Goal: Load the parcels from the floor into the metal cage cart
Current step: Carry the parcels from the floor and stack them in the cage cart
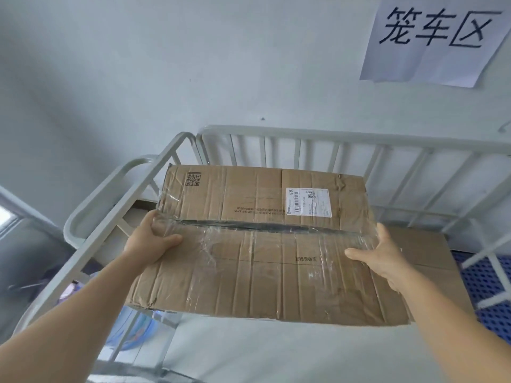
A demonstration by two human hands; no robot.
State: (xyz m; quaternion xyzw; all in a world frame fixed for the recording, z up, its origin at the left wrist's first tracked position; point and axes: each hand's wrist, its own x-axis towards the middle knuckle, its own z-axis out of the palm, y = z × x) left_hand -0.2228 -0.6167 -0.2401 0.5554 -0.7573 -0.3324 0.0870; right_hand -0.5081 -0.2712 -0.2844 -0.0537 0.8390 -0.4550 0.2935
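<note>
Parcel: a large, creased cardboard box point(265, 261) is filling the centre of the frame, its top seam gaping slightly under clear tape, a white shipping label point(308, 201) sitting on the far flap right of centre.
Left hand: the left hand point(150, 240) is gripping the box's left edge at centre left, thumb lying across the top, fingers wrapping over the side.
Right hand: the right hand point(383, 255) is gripping the right edge at centre right, thumb on top, fingers curling down the side.
Cage cart: the grey metal cage cart point(304, 139) is standing behind and below the box, rails crossing mid-frame.
Second box: another cardboard box point(431, 255) is lying inside the cart at right, beneath the held one.
Sign: a paper sign point(434, 37) is hanging on the wall, upper right.
</note>
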